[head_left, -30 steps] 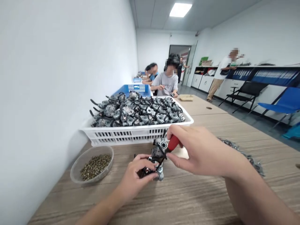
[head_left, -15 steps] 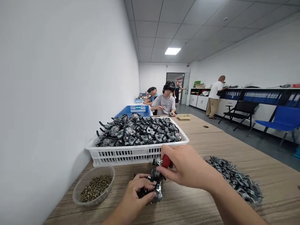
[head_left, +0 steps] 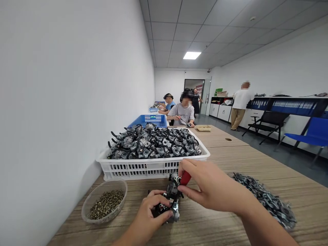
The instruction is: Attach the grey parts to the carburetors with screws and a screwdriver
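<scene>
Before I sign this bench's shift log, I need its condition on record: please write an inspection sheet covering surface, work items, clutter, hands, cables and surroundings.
Surface: wood-grain table.
Work items: metal part and red-handled tool.
Clutter: white basket heaped with more parts, clear bowl of brass-coloured pieces, grey pieces at right.
Hands: left hand holds the metal part; right hand grips the red-handled tool.
Cables: nothing seen for certain.
Surroundings: seated co-worker beyond, black chair and blue chair at right.
</scene>
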{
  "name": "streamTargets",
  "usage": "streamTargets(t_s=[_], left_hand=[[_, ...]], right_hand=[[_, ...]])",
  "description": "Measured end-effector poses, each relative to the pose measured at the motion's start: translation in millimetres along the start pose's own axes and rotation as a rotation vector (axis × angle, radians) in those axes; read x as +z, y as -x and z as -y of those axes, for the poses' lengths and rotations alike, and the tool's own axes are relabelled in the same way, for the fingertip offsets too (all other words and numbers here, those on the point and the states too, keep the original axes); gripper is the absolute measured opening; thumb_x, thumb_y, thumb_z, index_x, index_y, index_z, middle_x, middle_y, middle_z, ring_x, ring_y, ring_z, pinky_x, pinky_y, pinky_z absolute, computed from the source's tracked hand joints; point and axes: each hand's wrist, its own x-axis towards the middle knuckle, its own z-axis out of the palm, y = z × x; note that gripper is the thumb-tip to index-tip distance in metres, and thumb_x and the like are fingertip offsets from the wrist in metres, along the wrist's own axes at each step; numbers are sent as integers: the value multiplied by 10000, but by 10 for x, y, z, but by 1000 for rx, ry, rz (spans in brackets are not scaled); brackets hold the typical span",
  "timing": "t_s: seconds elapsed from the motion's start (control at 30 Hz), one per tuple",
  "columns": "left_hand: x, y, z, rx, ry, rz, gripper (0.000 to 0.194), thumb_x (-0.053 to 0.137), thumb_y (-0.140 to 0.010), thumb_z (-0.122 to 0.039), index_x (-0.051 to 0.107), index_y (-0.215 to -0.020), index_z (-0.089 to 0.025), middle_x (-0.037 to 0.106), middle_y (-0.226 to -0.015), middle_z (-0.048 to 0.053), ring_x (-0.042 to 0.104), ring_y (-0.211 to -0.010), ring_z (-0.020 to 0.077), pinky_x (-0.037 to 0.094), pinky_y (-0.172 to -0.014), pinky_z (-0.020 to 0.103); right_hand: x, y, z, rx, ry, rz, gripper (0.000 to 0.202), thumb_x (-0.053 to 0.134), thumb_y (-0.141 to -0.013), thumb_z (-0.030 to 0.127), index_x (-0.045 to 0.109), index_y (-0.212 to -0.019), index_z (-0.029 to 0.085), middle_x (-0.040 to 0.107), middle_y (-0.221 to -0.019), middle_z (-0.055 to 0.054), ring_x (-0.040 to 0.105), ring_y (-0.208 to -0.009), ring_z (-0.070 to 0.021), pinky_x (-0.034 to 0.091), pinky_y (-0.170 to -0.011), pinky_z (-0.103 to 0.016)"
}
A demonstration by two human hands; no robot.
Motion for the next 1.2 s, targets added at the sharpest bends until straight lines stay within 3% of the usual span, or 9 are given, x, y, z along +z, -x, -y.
streamTargets(t_s=[0.13, 0.2, 0.33, 0.5, 0.57, 0.7, 0.9, 1.1, 1.2], left_hand=[[4, -2, 51, 42, 6, 1, 210, 920, -867, -456, 852, -934, -269, 840, -1109, 105, 681, -1315, 355, 526, -1142, 505], [3, -6, 61, 77, 5, 9, 172, 921, -874, -418, 841, -913, -272, 856, -1015, 81, 689, -1284, 340, 523, -1151, 507], [10, -9, 52, 125, 17, -2, 108, 928, -874, -333, 843, -915, -280, 874, -1013, 57, 707, -1247, 315, 517, -1178, 519], [17, 5, -4, 127, 22, 10, 107, 930, -863, -271, 846, -928, -283, 888, -1045, 51, 709, -1269, 312, 517, -1198, 530], [12, 12, -36, 97, 14, 4, 111, 927, -863, -271, 852, -944, -286, 886, -1057, 58, 699, -1295, 318, 530, -1182, 525], [-7, 19, -95, 42, -3, 21, 142, 925, -867, -297, 869, -998, -286, 876, -1118, 77, 690, -1331, 320, 557, -1151, 496], [-17, 22, -131, 62, -18, 34, 151, 914, -896, -306, 879, -1042, -284, 879, -1118, 75, 687, -1332, 309, 549, -1164, 483], [-28, 19, -159, 84, -23, 41, 129, 909, -915, -317, 875, -1033, -277, 872, -1150, 80, 698, -1328, 306, 556, -1163, 484], [-27, 20, -142, 107, -24, 34, 146, 917, -915, -322, 873, -1045, -270, 879, -1118, 82, 699, -1325, 308, 561, -1158, 488]], right_hand=[[-52, 52, 7, -91, -149, 71, 176, 633, -1058, 139, 588, -1181, 257, 739, -1183, -31, 670, -982, -190, 483, -818, -301], [-30, 19, -2, -80, -79, 55, 45, 654, -1097, 236, 614, -1093, 257, 753, -1063, -13, 660, -905, -197, 451, -775, -314], [27, -36, -40, -9, 107, -33, 259, 674, -1107, 488, 638, -1003, 253, 723, -830, 2, 627, -737, -210, 368, -681, -344], [-23, 18, -98, -75, -132, 89, 164, 653, -1102, 294, 571, -1239, 256, 752, -1175, -46, 683, -952, -199, 485, -789, -321], [-15, 13, -110, -117, -110, 90, 58, 609, -1134, 300, 591, -1171, 260, 759, -1088, -26, 675, -892, -188, 471, -759, -313], [68, -43, -112, -90, 154, -111, 315, 630, -1130, 522, 614, -963, 256, 677, -709, 26, 586, -630, -183, 316, -602, -329], [19, -62, -214, -143, -135, 59, 161, 644, -1105, 320, 588, -1236, 243, 769, -1180, -79, 716, -954, -213, 512, -782, -327], [111, -132, -236, -87, 85, -115, 332, 652, -1115, 563, 647, -1001, 251, 722, -768, -1, 637, -651, -186, 390, -633, -325], [72, -98, -208, -92, 2, -36, 250, 688, -1094, 496, 632, -1152, 259, 785, -971, -33, 707, -792, -212, 476, -697, -337]])
